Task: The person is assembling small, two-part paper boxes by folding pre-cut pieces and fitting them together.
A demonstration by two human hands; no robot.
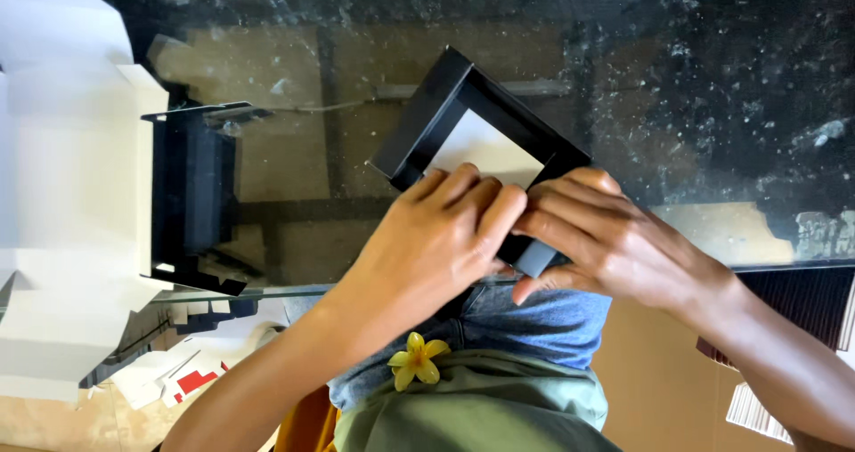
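Glass tabletop (712,78), near edge: left hand (436,238) and right hand (606,238) both clamp a black picture frame (472,118), each grip closed on its lower corner; frame overhangs, could slip onto lap.

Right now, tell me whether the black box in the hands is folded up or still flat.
Folded up. The black box has raised walls around a white inside; left hand and right hand press its near corner.
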